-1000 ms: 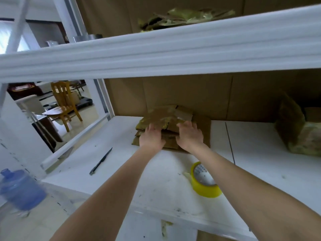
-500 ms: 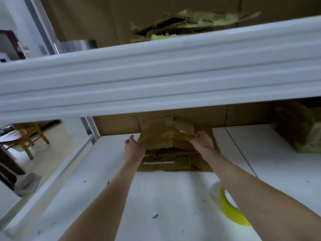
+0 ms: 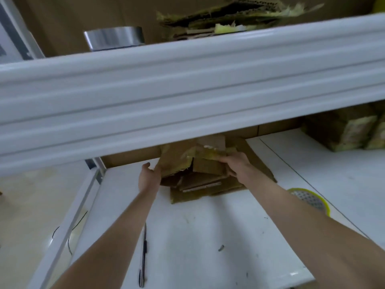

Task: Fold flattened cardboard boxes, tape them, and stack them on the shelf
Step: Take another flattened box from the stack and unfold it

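A worn flattened cardboard box (image 3: 179, 158) with torn yellowish tape is tilted up off a pile of flattened boxes (image 3: 205, 186) at the back of the white shelf (image 3: 187, 236). My left hand (image 3: 149, 177) holds its left edge. My right hand (image 3: 235, 163) grips its right edge from above. The shelf beam hides the lifted box's top part. A yellow tape roll (image 3: 310, 199) lies on the shelf to the right, partly behind my right forearm.
A thick white beam (image 3: 187, 90) of the upper shelf crosses the view above my hands. On that upper shelf lie more torn cardboard (image 3: 229, 16) and a silver roll (image 3: 115, 39). Taped boxes (image 3: 350, 130) stand at the right. A black pen (image 3: 143, 253) lies near the shelf's front.
Both hands went from pressing on top of the pile to gripping the top box's sides and lifting it. The view moved closer and lower, so the beam covers more.
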